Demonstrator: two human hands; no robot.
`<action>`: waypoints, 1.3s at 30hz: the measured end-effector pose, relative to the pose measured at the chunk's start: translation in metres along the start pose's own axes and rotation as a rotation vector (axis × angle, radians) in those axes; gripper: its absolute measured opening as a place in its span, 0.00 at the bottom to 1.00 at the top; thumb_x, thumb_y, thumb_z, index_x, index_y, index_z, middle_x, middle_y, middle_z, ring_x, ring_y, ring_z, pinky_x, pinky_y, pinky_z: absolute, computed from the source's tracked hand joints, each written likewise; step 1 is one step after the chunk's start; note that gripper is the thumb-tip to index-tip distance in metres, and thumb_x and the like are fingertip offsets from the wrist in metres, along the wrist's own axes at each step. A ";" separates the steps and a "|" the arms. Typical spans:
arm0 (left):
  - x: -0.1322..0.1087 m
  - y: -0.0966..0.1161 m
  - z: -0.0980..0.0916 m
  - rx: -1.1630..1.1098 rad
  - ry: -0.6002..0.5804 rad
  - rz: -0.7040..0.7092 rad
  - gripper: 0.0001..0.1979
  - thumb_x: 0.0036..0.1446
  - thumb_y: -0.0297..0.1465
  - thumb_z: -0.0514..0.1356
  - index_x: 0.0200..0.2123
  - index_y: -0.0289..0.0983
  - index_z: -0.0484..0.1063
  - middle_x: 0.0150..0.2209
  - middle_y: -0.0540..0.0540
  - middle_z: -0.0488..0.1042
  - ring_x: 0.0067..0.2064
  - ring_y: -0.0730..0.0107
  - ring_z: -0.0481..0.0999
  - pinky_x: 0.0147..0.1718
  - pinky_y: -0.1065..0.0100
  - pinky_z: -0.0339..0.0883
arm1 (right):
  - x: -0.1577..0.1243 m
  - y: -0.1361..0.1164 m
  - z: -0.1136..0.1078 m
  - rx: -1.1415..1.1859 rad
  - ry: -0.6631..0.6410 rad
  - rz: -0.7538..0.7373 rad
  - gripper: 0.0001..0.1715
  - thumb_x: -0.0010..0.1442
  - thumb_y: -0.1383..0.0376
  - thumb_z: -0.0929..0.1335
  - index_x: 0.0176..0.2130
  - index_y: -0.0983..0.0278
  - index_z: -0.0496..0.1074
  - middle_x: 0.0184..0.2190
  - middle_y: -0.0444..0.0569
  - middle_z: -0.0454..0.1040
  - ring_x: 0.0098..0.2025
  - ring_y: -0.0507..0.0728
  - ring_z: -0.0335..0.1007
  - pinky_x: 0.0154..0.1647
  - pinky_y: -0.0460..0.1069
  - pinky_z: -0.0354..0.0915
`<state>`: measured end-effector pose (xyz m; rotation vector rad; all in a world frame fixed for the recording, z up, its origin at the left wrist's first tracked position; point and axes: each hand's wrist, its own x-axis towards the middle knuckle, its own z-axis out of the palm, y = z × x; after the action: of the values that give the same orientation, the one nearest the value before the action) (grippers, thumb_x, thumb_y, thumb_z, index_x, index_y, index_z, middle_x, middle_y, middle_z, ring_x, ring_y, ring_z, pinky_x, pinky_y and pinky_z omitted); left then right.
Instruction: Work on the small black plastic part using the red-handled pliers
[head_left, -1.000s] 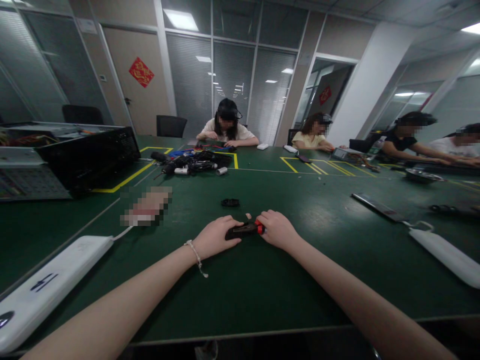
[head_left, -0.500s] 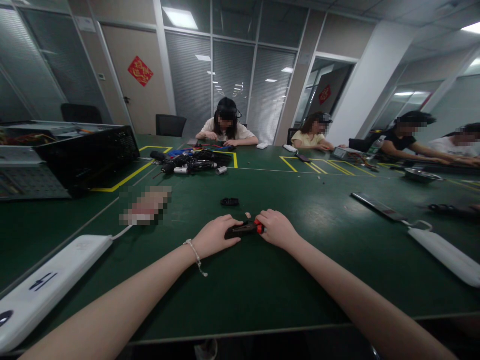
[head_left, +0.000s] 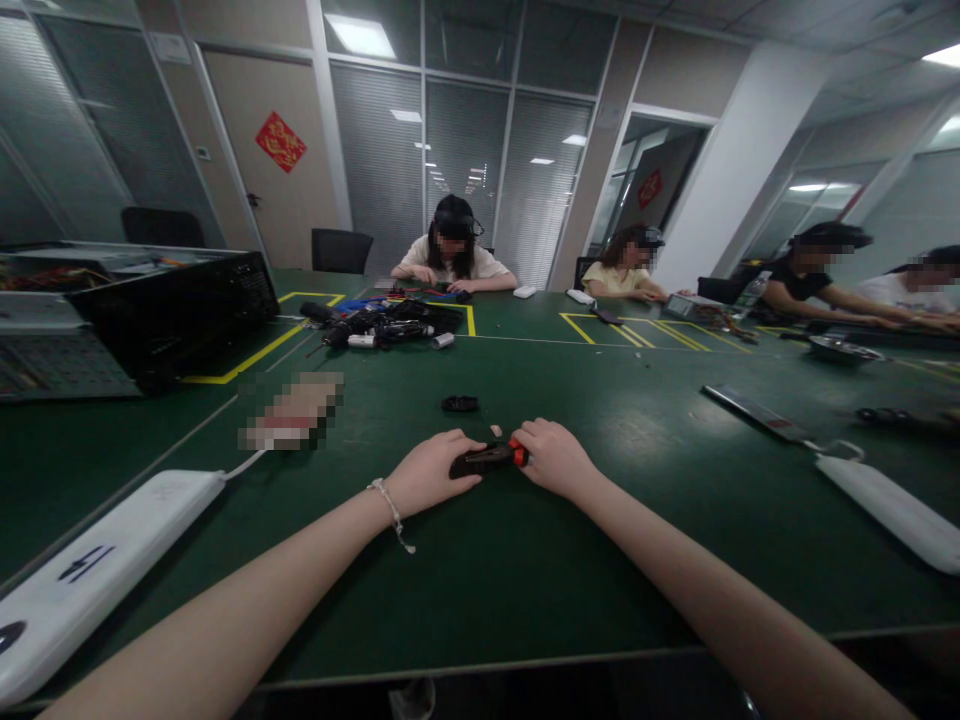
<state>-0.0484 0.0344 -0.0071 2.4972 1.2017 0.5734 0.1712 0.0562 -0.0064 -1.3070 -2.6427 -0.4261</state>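
Note:
In the head view, my left hand (head_left: 431,470) grips the left end of a black elongated part (head_left: 484,460), its thumb on top and a finger along the near side. At the part's right end, my right hand (head_left: 556,458) is closed around a red-and-black piece (head_left: 519,453), most of it hidden by the fingers. The red piece meets the black part; whether they are joined I cannot tell. Just beyond lies a small pale scrap (head_left: 496,431). A small black plastic piece (head_left: 460,404) rests farther off on the green table (head_left: 495,590).
White power banks (head_left: 127,560) lie left and right, cabled to phones. A black computer case (head_left: 172,320) stands at the left. Beyond are a heap of black tools and cables (head_left: 390,320) and a seated person (head_left: 450,250). More people sit at the right, near a metal bowl (head_left: 846,350).

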 end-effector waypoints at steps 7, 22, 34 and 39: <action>0.000 0.001 -0.001 -0.010 -0.007 -0.012 0.21 0.51 0.37 0.57 0.49 0.43 0.62 0.40 0.48 0.66 0.39 0.66 0.68 0.38 0.67 0.62 | 0.000 0.000 -0.001 0.006 0.003 -0.012 0.09 0.49 0.66 0.64 0.34 0.66 0.68 0.33 0.49 0.68 0.34 0.54 0.60 0.34 0.47 0.55; 0.000 0.001 -0.001 -0.012 -0.012 -0.011 0.20 0.51 0.37 0.57 0.49 0.43 0.62 0.40 0.49 0.66 0.39 0.67 0.68 0.37 0.67 0.63 | 0.000 -0.001 -0.004 0.011 -0.007 0.003 0.10 0.49 0.67 0.64 0.35 0.66 0.68 0.33 0.50 0.69 0.35 0.54 0.60 0.35 0.47 0.55; 0.000 0.001 -0.001 -0.015 -0.005 0.003 0.20 0.52 0.37 0.57 0.49 0.43 0.62 0.40 0.49 0.66 0.39 0.67 0.68 0.38 0.66 0.62 | 0.000 0.000 -0.002 0.009 -0.014 -0.003 0.11 0.49 0.67 0.65 0.36 0.66 0.68 0.34 0.50 0.68 0.35 0.54 0.60 0.36 0.47 0.55; 0.000 0.002 -0.002 -0.013 -0.013 -0.007 0.20 0.52 0.37 0.57 0.49 0.43 0.62 0.40 0.48 0.66 0.40 0.66 0.68 0.38 0.66 0.63 | 0.000 0.000 -0.003 0.019 -0.006 0.000 0.11 0.49 0.66 0.64 0.36 0.66 0.68 0.34 0.50 0.69 0.35 0.55 0.60 0.35 0.47 0.55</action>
<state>-0.0484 0.0333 -0.0045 2.4814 1.1977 0.5602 0.1711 0.0546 -0.0033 -1.3054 -2.6448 -0.3968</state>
